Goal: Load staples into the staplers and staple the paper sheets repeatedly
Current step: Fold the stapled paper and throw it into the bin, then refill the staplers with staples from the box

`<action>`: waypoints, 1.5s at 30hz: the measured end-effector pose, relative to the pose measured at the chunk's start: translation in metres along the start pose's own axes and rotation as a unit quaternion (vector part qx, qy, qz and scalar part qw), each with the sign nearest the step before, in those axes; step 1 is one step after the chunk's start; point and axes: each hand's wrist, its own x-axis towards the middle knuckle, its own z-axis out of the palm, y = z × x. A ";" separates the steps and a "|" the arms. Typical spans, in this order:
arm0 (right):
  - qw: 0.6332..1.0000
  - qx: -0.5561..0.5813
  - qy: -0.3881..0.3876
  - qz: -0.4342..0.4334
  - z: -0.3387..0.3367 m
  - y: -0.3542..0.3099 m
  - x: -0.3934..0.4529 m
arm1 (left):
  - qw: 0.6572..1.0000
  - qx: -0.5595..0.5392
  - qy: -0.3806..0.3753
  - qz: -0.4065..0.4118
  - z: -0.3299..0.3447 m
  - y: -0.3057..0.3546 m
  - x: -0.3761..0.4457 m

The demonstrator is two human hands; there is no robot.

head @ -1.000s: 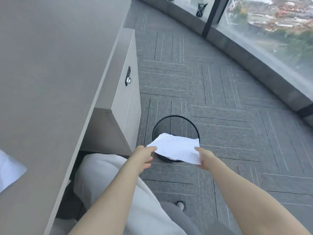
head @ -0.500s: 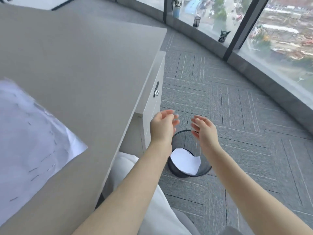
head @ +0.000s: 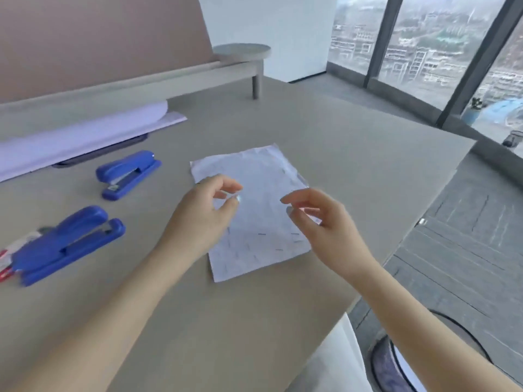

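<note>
A white paper sheet (head: 254, 190), dotted with several staples, lies flat on the grey desk (head: 254, 321) in the middle of the view. My left hand (head: 203, 216) hovers over its left side with curled, empty fingers. My right hand (head: 319, 219) hovers over its right edge, fingers apart and empty. Two blue staplers lie to the left: the nearer stapler (head: 65, 244) at the left edge and the farther stapler (head: 127, 174) behind it. A red and white staple pack (head: 5, 264) peeks out beside the nearer stapler.
A stack of white paper (head: 82, 140) lies at the back left under a raised shelf (head: 158, 77). The desk's right edge drops to a grey carpet floor, with a black waste bin (head: 424, 360) at the lower right. Windows run along the right.
Both hands let a stapled sheet fall into the waste bin, then came up empty. The view swung left from the floor to the desk, and both hands now hover over another sheet.
</note>
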 end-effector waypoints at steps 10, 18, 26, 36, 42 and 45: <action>0.958 -0.163 -0.217 -0.094 0.107 -0.021 0.035 | 0.935 0.334 0.117 -0.041 -0.097 -0.109 -0.047; 0.950 -0.198 -0.173 -0.166 0.195 -0.050 0.117 | 0.932 0.323 0.121 -0.116 -0.119 -0.140 -0.047; 0.877 -0.346 -0.239 -0.233 0.242 -0.048 0.187 | 0.958 0.241 0.096 -0.125 -0.131 -0.142 -0.041; 0.854 -0.384 -0.168 -0.309 0.190 -0.024 0.195 | 0.955 0.218 0.173 -0.101 -0.108 -0.132 -0.016; 0.895 -0.335 -0.088 -0.282 0.130 -0.040 0.169 | 0.946 0.266 0.153 -0.102 -0.105 -0.147 0.030; 0.885 -0.315 -0.192 -0.284 0.122 -0.060 0.140 | 0.949 0.273 0.122 -0.099 -0.105 -0.153 0.043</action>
